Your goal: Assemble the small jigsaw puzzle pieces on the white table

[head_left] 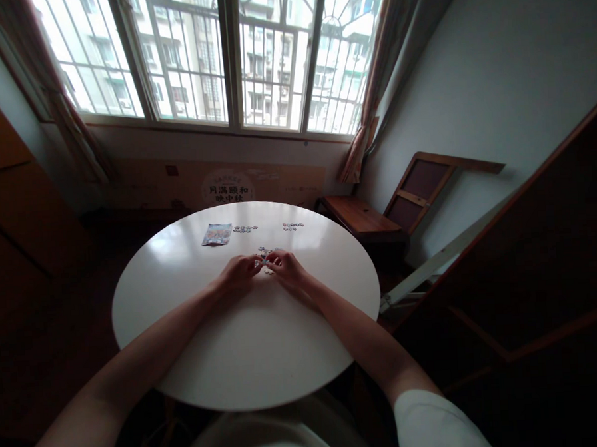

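Both my hands rest on a round white table, fingertips meeting near its middle. My left hand and my right hand have curled fingers pinched on small jigsaw puzzle pieces, which are too small to make out well. Just beyond the hands lie two short rows of loose puzzle pieces, the other row to the right. A small printed picture card lies flat at the far left of the pieces.
A barred window fills the far wall, with a cardboard box below it. A low wooden bench and a leaning wooden frame stand at the right. Dark wooden furniture flanks the left.
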The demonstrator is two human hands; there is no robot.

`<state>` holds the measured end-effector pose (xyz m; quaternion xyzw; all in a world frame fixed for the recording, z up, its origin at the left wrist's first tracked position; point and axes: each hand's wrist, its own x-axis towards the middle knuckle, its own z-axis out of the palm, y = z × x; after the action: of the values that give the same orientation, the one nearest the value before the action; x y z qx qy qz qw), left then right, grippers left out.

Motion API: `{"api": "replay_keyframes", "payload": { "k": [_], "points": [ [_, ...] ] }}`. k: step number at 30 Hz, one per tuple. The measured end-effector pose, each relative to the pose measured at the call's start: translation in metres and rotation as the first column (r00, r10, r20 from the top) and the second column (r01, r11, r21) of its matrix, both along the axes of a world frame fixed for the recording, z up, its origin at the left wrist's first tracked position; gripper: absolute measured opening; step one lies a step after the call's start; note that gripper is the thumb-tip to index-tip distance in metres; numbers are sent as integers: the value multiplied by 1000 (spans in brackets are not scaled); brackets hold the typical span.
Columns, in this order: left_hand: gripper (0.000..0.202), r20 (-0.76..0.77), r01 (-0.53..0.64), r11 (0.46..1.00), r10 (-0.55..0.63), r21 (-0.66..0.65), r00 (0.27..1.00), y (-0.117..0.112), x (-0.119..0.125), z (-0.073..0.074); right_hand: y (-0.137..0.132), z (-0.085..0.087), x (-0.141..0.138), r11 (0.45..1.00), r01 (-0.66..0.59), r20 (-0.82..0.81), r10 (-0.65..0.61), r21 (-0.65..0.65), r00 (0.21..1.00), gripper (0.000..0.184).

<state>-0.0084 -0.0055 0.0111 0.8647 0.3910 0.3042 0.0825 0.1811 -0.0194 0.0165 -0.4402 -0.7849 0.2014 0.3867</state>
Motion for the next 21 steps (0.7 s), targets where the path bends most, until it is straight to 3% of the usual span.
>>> {"api": "replay_keyframes", "payload": {
  "k": [21],
  "points": [
    [29, 21, 3, 1000, -3, -28, 1000, -2, 0, 1, -1, 0, 0, 1000, -3, 4, 3, -22, 1000, 13]
  ]
}}
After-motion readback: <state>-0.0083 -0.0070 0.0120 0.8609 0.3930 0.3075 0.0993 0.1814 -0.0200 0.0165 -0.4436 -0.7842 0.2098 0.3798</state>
